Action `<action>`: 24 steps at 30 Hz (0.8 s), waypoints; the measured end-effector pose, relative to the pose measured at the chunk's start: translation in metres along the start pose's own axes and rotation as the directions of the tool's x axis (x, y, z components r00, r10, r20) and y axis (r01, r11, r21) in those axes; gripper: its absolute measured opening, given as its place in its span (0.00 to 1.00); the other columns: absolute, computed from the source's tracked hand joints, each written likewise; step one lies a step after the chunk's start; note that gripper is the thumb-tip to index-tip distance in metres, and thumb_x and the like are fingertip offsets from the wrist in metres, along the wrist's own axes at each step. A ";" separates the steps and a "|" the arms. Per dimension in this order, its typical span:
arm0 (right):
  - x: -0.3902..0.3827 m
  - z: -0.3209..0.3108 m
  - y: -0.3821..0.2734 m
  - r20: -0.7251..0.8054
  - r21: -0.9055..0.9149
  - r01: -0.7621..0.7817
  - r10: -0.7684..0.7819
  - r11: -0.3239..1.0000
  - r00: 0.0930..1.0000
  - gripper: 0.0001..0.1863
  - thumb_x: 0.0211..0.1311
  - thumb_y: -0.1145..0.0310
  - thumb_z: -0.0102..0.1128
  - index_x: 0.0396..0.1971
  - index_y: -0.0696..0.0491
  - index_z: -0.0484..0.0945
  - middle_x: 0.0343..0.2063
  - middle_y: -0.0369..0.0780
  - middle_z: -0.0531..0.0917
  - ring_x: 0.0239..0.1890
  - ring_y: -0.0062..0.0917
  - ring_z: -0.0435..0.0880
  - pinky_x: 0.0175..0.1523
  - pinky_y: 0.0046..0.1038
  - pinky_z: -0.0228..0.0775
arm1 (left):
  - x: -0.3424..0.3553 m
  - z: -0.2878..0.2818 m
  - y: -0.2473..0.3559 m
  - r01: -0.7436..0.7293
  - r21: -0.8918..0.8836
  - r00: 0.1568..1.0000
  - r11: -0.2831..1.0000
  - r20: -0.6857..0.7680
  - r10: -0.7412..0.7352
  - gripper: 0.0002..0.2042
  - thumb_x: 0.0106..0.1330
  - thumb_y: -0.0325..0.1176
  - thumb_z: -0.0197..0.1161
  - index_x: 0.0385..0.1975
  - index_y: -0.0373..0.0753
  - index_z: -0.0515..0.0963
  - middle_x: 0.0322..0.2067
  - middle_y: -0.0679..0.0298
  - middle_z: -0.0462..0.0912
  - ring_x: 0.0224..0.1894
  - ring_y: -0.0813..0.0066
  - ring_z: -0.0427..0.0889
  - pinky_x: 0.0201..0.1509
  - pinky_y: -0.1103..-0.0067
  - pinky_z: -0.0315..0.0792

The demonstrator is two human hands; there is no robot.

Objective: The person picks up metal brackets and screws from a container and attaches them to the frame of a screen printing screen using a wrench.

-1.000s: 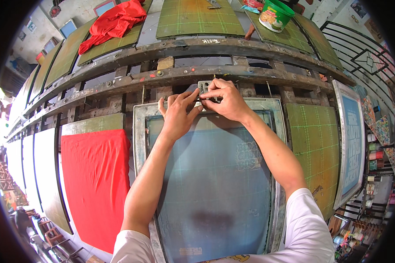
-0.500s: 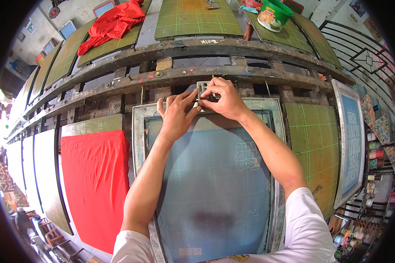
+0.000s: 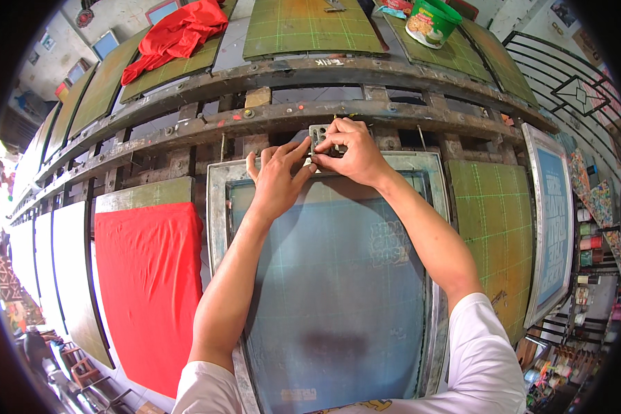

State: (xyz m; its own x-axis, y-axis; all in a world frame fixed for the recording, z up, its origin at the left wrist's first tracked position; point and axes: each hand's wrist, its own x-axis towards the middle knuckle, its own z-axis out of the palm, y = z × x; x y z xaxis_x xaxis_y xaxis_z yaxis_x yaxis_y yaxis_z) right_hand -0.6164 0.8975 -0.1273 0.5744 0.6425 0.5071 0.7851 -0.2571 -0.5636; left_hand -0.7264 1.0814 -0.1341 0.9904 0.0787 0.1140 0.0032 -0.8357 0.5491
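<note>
A screen-printing frame (image 3: 218, 207) with blue-grey mesh (image 3: 338, 283) lies in front of me under both forearms. At the middle of its far edge sits a small grey metal bracket (image 3: 317, 132) with round holes. My left hand (image 3: 280, 172) is at the bracket's left side, its index finger and thumb closing in on the lower part. From the right, my right hand (image 3: 354, 153) has its thumb and fingers pinched together against the bracket. Whatever small part lies between those fingertips is hidden. Faint lettering shows on the mesh.
Dark metal rails (image 3: 207, 124) run across beyond the frame. On the left, red cloth (image 3: 148, 290) covers a board; a bare green board (image 3: 493, 234) lies right. Another screen frame (image 3: 555, 214) leans farther right. Across the rails are a red cloth heap (image 3: 179, 34) and a green bucket (image 3: 432, 24).
Both hands stay at the bracket, with only slight finger movement. A bit of a person's limb seen beyond the rails has gone from view.
</note>
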 end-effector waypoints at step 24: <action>-0.002 -0.001 -0.005 -0.049 -0.022 0.080 -0.081 0.997 0.995 0.15 0.49 0.60 0.79 0.31 0.52 0.84 0.28 0.35 0.78 0.35 0.30 0.77 0.48 0.34 0.64 | 0.000 0.000 0.000 -0.005 -0.041 1.000 0.999 -0.018 0.004 0.26 0.71 0.50 0.62 0.68 0.54 0.74 0.64 0.64 0.77 0.68 0.61 0.67 0.75 0.45 0.32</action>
State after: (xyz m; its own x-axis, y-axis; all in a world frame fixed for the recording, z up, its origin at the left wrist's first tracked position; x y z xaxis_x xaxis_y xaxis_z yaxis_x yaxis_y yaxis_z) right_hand -0.6210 0.8971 -0.1246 0.5192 0.6253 0.5826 0.8337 -0.2206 -0.5062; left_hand -0.7268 1.0811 -0.1345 0.9878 0.0846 0.1311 -0.0076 -0.8133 0.5819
